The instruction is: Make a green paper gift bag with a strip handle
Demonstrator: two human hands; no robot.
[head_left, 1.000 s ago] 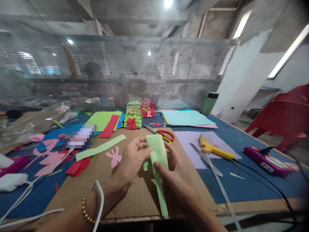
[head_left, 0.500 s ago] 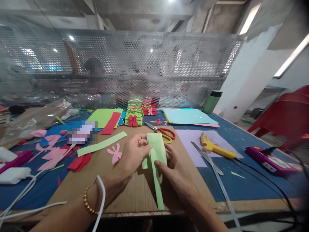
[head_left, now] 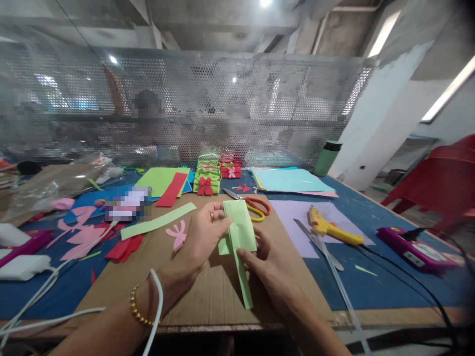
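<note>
Both my hands hold a folded light green paper piece (head_left: 239,230) above a brown cardboard sheet (head_left: 193,291). My left hand (head_left: 202,240) pinches its upper left edge, a ring on one finger. My right hand (head_left: 267,264) grips its lower right side, thumb pressed on the front. A narrow green strip of the same paper hangs down from the fold toward me. A pink paper bow (head_left: 177,235) lies just left of my left hand.
Red-handled scissors (head_left: 252,205), a yellow glue gun (head_left: 330,230), a metal ruler (head_left: 317,243) and a purple device (head_left: 413,247) lie to the right. Small green and red paper baskets (head_left: 208,178), coloured sheets and a green bottle (head_left: 324,158) stand behind. Pink and red scraps lie at left. People sit behind a mesh screen.
The hanging green strip has become shorter as the paper is drawn up through my fingers. Both hands have stayed in about the same place.
</note>
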